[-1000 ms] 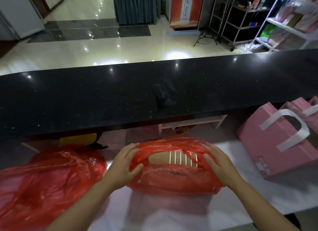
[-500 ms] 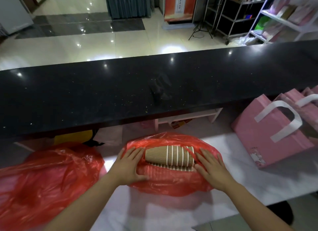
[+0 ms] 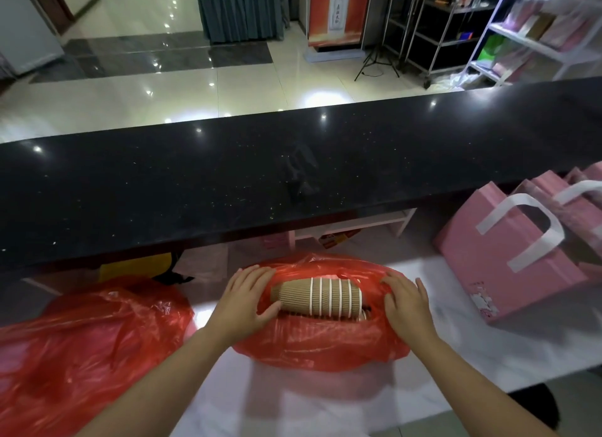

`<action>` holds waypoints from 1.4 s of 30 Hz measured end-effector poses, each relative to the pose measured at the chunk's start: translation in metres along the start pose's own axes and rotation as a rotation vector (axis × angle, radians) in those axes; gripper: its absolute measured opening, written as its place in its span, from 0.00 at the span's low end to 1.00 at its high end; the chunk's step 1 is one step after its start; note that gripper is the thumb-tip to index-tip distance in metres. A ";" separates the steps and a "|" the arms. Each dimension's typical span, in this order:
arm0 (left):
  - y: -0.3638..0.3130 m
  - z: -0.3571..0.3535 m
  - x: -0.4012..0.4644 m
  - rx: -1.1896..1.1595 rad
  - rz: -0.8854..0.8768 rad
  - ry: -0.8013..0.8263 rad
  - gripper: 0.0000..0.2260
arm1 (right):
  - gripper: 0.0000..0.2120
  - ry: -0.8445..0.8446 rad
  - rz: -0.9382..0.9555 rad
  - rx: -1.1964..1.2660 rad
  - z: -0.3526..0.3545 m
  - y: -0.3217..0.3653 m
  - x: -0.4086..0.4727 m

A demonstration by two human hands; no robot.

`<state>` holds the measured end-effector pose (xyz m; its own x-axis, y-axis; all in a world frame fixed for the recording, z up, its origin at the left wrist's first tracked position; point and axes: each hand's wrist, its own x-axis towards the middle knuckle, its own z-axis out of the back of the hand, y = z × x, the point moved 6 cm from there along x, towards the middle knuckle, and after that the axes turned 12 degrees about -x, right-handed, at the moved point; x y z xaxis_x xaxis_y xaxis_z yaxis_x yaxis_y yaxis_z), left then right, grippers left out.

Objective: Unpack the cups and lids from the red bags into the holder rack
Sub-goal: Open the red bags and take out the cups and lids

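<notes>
A red plastic bag (image 3: 319, 345) lies on the white work surface (image 3: 325, 400) in front of me, its mouth spread wide. Inside it a nested stack of brown ribbed paper cups (image 3: 317, 296) lies on its side, white rims to the right, with more cups beneath it. My left hand (image 3: 244, 301) presses down the bag's left edge, its thumb against the base of the stack. My right hand (image 3: 407, 303) lies with straight fingers on the bag's right edge. A second red bag (image 3: 88, 348) sits crumpled at the left. No holder rack is in view.
A long black counter (image 3: 228, 182) rises just behind the work surface. Pink paper bags with white handles (image 3: 508, 257) stand at the right. A yellow item (image 3: 133, 269) and a low pink shelf (image 3: 351, 228) lie under the counter.
Both hands have pulled the bag's mouth wider apart, baring the cup stack that the red film partly covered a second ago. The view has tilted slightly.
</notes>
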<state>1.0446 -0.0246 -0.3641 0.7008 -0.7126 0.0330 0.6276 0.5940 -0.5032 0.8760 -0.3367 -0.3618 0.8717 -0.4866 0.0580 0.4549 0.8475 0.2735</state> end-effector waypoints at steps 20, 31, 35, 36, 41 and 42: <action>0.013 0.000 -0.004 -0.215 0.130 0.201 0.37 | 0.41 0.365 0.509 -0.450 -0.030 0.166 0.007; -0.028 0.036 -0.016 -0.733 0.121 -0.162 0.44 | 0.45 0.083 0.435 0.083 0.027 0.180 0.001; -0.039 0.044 -0.029 -0.900 0.143 -0.281 0.36 | 0.42 0.072 0.433 0.076 0.024 0.189 -0.016; -0.039 0.044 -0.035 -0.916 0.156 -0.311 0.34 | 0.42 0.061 0.427 0.064 0.021 0.189 -0.021; -0.030 0.059 -0.080 -0.990 0.200 -0.488 0.34 | 0.44 0.047 0.386 0.013 0.013 0.189 -0.042; -0.030 0.064 -0.091 -1.001 0.207 -0.514 0.34 | 0.43 0.051 0.393 0.012 0.013 0.191 -0.046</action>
<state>0.9834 0.0466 -0.2972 0.9596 -0.2620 0.1026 0.0937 -0.0462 -0.9945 0.9204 -0.1548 -0.3000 0.9870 -0.1142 0.1129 0.0828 0.9643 0.2514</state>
